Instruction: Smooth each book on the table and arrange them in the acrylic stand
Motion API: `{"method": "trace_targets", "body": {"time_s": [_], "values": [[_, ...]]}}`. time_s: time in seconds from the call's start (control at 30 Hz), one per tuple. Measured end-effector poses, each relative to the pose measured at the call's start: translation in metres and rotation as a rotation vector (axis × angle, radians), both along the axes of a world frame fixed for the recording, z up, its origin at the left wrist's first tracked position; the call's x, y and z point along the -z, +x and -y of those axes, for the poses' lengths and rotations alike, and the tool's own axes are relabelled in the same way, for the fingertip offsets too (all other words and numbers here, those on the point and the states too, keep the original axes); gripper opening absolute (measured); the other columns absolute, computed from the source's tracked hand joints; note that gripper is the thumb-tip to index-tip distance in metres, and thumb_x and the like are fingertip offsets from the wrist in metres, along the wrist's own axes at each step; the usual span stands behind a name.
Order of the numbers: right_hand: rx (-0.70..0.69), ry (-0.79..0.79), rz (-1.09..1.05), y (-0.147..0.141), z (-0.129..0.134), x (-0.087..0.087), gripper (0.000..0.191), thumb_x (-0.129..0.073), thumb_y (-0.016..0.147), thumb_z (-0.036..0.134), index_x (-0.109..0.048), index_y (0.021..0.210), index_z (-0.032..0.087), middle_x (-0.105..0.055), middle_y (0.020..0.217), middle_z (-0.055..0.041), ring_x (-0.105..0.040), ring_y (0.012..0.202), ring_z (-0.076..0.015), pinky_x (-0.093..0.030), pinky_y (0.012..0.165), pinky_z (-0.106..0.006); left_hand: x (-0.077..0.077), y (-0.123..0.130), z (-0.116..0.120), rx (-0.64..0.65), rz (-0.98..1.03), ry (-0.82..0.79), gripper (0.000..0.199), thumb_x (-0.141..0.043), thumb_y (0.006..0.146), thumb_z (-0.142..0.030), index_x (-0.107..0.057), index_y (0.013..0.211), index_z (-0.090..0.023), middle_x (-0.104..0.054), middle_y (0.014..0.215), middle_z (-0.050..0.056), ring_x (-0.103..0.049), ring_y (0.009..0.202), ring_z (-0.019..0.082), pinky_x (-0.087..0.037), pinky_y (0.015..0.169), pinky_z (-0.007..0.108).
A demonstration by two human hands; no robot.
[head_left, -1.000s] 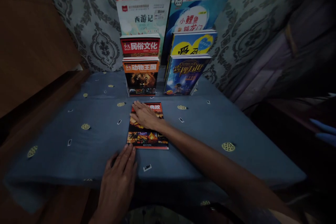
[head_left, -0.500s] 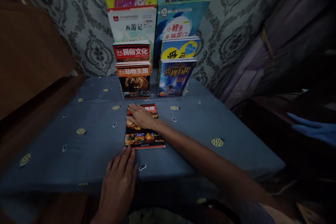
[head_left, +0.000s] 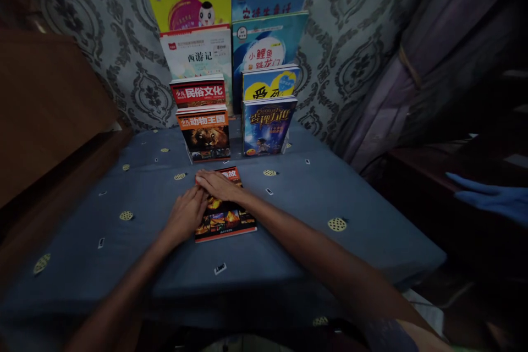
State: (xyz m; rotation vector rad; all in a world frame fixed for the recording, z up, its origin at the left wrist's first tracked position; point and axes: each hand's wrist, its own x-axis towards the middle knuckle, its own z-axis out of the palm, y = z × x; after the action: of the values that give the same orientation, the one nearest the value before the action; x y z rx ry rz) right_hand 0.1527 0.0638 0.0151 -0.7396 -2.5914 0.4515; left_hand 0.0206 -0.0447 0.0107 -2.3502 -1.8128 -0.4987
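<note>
A paperback book (head_left: 233, 228) with a black and orange cover and small photos along its bottom lies face up in front of me. My right hand (head_left: 218, 185) rests flat across its upper left part, fingers stretched toward the left edge. Beside it, my left hand (head_left: 188, 212) lies at the book's left edge with its fingers out, the tips touching or nearly touching my right fingers. Both hands hide part of the cover and the start of its title.
Behind the book, several books stand in two stepped columns, with a lion-cover book (head_left: 205, 136) front left and a blue book (head_left: 267, 129) front right. A blue patterned cloth (head_left: 289, 231) covers the table. A blue glove (head_left: 495, 195) lies at the right.
My left hand has moved up from the book's lower left corner along its left edge to beside my right hand. My right hand stays on the book. The view has shifted slightly.
</note>
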Motion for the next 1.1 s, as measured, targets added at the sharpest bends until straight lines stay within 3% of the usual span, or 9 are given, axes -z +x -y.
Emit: {"method": "trace_targets", "body": {"time_s": [0.1,0.2,0.37,0.53,0.67,0.8,0.93,1.1], "values": [[0.023,-0.028,-0.070,0.000,0.002,-0.003,0.044,-0.029,0.107,0.033,-0.061,0.130,0.013,-0.063,0.139,-0.0140,-0.053,0.135,-0.0213,-0.038,0.115,-0.036,-0.004,-0.002,-0.027,-0.044,-0.017,-0.042,0.038,-0.036,0.100,-0.023,-0.055,0.131,-0.014,-0.063,0.133,0.016,-0.060,0.122,0.026,-0.050,0.098,0.043],[0.033,-0.030,-0.095,0.001,0.004,-0.004,0.044,-0.030,0.107,0.033,-0.061,0.130,0.011,-0.064,0.137,-0.0147,-0.055,0.133,-0.0207,-0.039,0.115,-0.035,-0.006,-0.002,-0.040,-0.062,-0.055,-0.032,0.039,-0.034,0.099,-0.020,-0.059,0.127,-0.010,-0.062,0.133,0.019,-0.059,0.125,0.028,-0.048,0.102,0.044],[0.093,0.019,-0.006,0.017,0.003,0.002,0.044,-0.037,0.105,0.033,-0.059,0.133,0.007,-0.058,0.143,-0.0192,-0.047,0.141,-0.0231,-0.033,0.120,-0.038,0.001,-0.004,-0.043,-0.077,-0.086,0.004,0.043,-0.033,0.100,-0.021,-0.056,0.135,-0.010,-0.057,0.143,0.020,-0.052,0.135,0.029,-0.045,0.107,0.047],[0.173,0.005,0.031,0.056,-0.002,0.011,0.045,-0.040,0.103,0.030,-0.054,0.139,0.007,-0.048,0.152,-0.0210,-0.038,0.147,-0.0266,-0.031,0.121,-0.047,0.004,-0.006,-0.042,-0.078,-0.106,0.002,0.045,-0.030,0.103,-0.027,-0.053,0.138,-0.010,-0.054,0.147,0.018,-0.048,0.139,0.029,-0.043,0.110,0.047],[0.181,-0.026,-0.006,0.083,-0.006,0.015,0.046,-0.039,0.103,0.027,-0.053,0.140,0.004,-0.044,0.153,-0.0232,-0.034,0.149,-0.0257,-0.030,0.122,-0.043,0.001,-0.004,-0.041,-0.089,-0.092,-0.025,0.045,-0.030,0.103,-0.027,-0.052,0.138,-0.010,-0.052,0.149,0.019,-0.047,0.140,0.028,-0.042,0.110,0.046],[0.187,-0.101,-0.043,0.097,-0.010,0.016,0.047,-0.034,0.104,0.028,-0.052,0.142,0.009,-0.047,0.153,-0.0176,-0.039,0.146,-0.0239,-0.031,0.121,-0.044,0.000,-0.006,-0.044,-0.080,-0.091,-0.076,0.046,-0.031,0.103,-0.026,-0.050,0.140,-0.008,-0.049,0.151,0.020,-0.044,0.143,0.029,-0.039,0.113,0.046],[0.204,-0.167,-0.104,0.100,-0.015,0.015,0.048,-0.031,0.104,0.032,-0.050,0.145,0.016,-0.053,0.150,-0.0117,-0.048,0.140,-0.0236,-0.036,0.118,-0.046,0.000,-0.009,-0.055,-0.044,-0.117,-0.138,0.052,-0.032,0.105,-0.037,-0.045,0.144,-0.007,-0.045,0.153,0.021,-0.038,0.146,0.033,-0.031,0.117,0.054],[0.258,-0.209,-0.179,0.098,-0.020,0.018,0.048,-0.032,0.105,0.036,-0.051,0.144,0.016,-0.057,0.146,-0.0102,-0.051,0.138,-0.0222,-0.035,0.118,-0.043,-0.001,0.019,-0.065,0.082,-0.115,-0.203,0.065,-0.028,0.104,-0.052,-0.035,0.151,-0.008,-0.037,0.158,0.020,-0.029,0.150,0.031,-0.025,0.121,0.052]]}}
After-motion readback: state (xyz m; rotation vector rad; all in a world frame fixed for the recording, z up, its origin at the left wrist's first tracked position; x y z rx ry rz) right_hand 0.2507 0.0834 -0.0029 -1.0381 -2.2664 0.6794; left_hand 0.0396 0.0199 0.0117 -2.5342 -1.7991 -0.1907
